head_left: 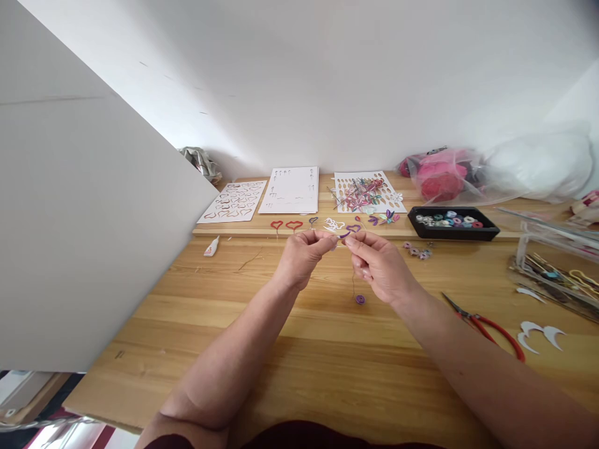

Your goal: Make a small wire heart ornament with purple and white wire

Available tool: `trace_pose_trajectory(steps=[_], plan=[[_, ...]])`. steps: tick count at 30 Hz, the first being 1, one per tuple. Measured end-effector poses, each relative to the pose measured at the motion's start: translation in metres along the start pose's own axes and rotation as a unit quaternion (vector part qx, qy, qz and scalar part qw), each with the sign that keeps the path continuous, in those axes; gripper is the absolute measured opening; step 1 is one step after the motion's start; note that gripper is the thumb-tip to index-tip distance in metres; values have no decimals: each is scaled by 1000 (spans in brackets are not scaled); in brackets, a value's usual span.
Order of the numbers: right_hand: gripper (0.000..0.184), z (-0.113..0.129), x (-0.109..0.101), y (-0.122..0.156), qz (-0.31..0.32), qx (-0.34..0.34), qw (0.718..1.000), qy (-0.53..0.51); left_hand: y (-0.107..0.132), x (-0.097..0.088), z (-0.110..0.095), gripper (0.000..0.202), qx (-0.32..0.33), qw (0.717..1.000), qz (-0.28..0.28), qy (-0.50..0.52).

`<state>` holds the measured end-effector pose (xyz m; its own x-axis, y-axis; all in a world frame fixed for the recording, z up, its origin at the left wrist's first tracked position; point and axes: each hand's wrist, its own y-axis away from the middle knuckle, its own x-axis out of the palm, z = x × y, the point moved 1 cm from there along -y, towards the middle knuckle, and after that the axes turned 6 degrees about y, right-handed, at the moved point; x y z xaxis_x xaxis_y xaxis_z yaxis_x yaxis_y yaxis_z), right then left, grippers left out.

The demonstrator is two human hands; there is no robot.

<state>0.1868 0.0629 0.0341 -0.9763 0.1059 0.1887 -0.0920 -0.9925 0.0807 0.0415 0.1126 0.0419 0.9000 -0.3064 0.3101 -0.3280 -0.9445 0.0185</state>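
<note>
Both my hands meet above the middle of the wooden table [299,349]. My left hand [302,255] pinches one end of a small purple-wrapped wire piece [345,235]. My right hand [379,265] pinches the other end, fingers closed. A thin thread hangs down from my right hand to a small purple spool [360,299] on the table. What shape the wire piece has is too small to tell.
Red and purple wire hearts [285,224] and white template sheets [291,189] lie on a raised board at the back. A black tray of thread spools [452,222], red-handled pliers [486,324], a glue tube [211,247] and a clear box [556,262] stand around. A white panel [84,249] rises at left.
</note>
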Motion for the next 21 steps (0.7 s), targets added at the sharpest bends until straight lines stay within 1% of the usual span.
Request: trace_pose_trajectory(steps=[3, 6, 8, 11, 14, 16, 18, 21], plan=[[26, -3, 0, 0, 0, -34, 998, 60, -1, 0, 2, 31, 16, 1000, -7, 3], [19, -4, -1, 0, 2, -103, 982, 160, -1, -2, 2, 27, 35, 999, -8, -23], [16, -1, -2, 2, -4, -146, 962, 232, -1, -4, 0, 24, 55, 995, -16, -80], [12, 7, -2, 8, -13, -172, 935, 311, 1, -7, -8, 16, 100, 975, -29, -198], [10, 18, -2, 14, -22, -197, 908, 368, 3, -9, -16, 11, 130, 952, -4, -276], [10, 25, -4, 17, -28, -215, 892, 397, 5, -10, -20, 12, 121, 945, 27, -302], [9, 29, -9, 16, -25, -225, 884, 408, 6, -10, -22, 13, 92, 944, 63, -311], [10, 32, -18, 11, 7, -215, 895, 392, 8, -11, -22, 16, 34, 950, 118, -288]])
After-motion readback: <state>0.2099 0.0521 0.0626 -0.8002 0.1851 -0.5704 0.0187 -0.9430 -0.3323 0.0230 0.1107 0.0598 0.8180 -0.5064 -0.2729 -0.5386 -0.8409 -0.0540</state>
